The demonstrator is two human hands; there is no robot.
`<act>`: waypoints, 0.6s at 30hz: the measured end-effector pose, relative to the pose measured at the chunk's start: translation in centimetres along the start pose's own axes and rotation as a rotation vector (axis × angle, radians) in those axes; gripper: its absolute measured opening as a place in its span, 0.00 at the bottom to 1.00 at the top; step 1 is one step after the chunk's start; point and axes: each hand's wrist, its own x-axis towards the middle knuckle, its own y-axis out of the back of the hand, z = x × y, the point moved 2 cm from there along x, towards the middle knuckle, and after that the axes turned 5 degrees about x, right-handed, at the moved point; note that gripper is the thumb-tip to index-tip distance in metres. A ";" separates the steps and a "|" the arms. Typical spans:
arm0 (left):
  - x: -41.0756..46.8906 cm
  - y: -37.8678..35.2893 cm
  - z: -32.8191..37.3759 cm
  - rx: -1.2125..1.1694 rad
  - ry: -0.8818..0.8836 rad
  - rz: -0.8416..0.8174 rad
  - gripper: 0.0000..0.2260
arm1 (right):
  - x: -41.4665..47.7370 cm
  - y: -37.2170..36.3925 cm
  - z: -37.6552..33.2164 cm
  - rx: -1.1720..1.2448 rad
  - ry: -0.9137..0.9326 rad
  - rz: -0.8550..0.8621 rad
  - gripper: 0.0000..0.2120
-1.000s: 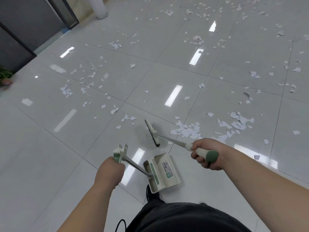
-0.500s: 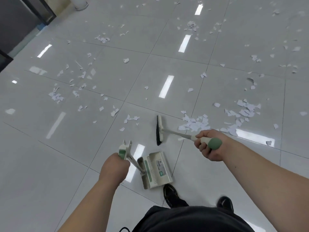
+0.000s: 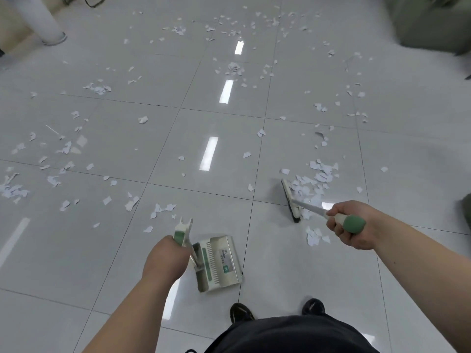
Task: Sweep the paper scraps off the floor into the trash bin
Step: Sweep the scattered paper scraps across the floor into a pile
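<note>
The left hand [image 3: 163, 261] curls its fingers tight round the white-and-green plastic handle of a pale, flat dustpan with a comb-ribbed edge [image 3: 219, 263]. The right hand [image 3: 349, 225] wraps its fingers round the rounded green grip of a slim broom [image 3: 290, 201] (narrow head, dark bristles). Torn white paper scraps [image 3: 319, 174] lie heaped against the broom head, with others strewn across the glossy grey tiled floor [image 3: 76, 276].

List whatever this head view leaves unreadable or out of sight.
- Trash bin: nowhere in the head view, so its place is unknown.
- Label on the dustpan: print too small and blurred to read.
- Grey-green shape at top right: cut by the frame edge and blurred.
- Left hand fingers: hidden behind the hand's back, round the dustpan handle.
- Broom handle: partly covered by the right hand.
</note>
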 end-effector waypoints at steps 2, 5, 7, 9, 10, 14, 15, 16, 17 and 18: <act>0.3 0.0 0.2 -0.011 0.003 -0.007 0.03 | -0.3 0.7 0.2 0.034 0.006 -0.001 0.14; 0.7 -0.2 0.7 -0.013 0.008 -0.021 0.04 | -0.8 0.9 0.6 0.070 -0.001 -0.059 0.13; 0.7 -0.4 1.1 -0.011 0.008 -0.021 0.06 | -0.8 0.3 0.8 0.105 -0.011 -0.125 0.11; 0.6 -0.7 1.6 -0.026 0.014 -0.024 0.06 | -0.5 -0.8 0.9 0.136 -0.024 -0.195 0.09; 0.4 -0.8 1.8 -0.032 0.017 -0.024 0.05 | -0.3 -1.4 1.0 0.145 -0.032 -0.225 0.08; -0.5 -1.1 2.6 -0.046 0.031 -0.024 0.04 | 1.7 -3.4 0.8 0.192 -0.090 -0.350 0.06; -0.7 -1.2 2.8 -0.050 0.037 -0.024 0.04 | 2.2 -3.7 0.7 0.202 -0.105 -0.376 0.06; -0.9 -1.3 3.0 -0.054 0.046 -0.023 0.04 | 2.8 -3.8 0.5 0.209 -0.117 -0.392 0.05; -1.2 -1.4 3.3 -0.053 0.055 -0.019 0.04 | 3.3 -3.9 0.4 0.211 -0.122 -0.402 0.05; -1.4 -1.5 3.7 -0.047 0.066 -0.016 0.03 | 3.8 -3.8 0.2 0.211 -0.123 -0.404 0.06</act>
